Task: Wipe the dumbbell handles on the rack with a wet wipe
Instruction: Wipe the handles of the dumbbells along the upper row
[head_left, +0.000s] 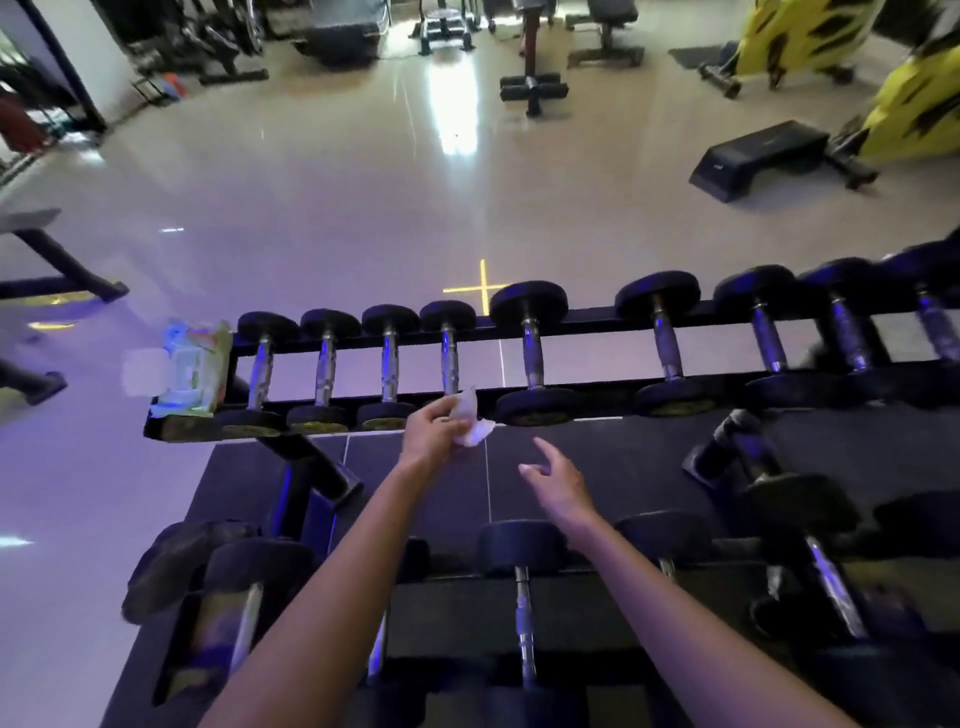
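A black rack (597, 318) carries a row of several dumbbells with chrome handles and black ends. My left hand (431, 428) pinches a crumpled white wet wipe (470, 421) just below the near end of the fourth dumbbell handle (449, 358) from the left. My right hand (556, 478) hovers to the right of it over the dark floor mat, fingers loose and holding nothing. A lower rack tier (571, 587) near me holds larger dumbbells, partly hidden by my forearms.
A pack of wet wipes (192, 371) lies on the rack's left end. Beyond the rack lies glossy tiled floor with a black step platform (758, 156), benches and yellow exercise machines (914, 104) at the back. A bench frame (57, 270) stands at the left.
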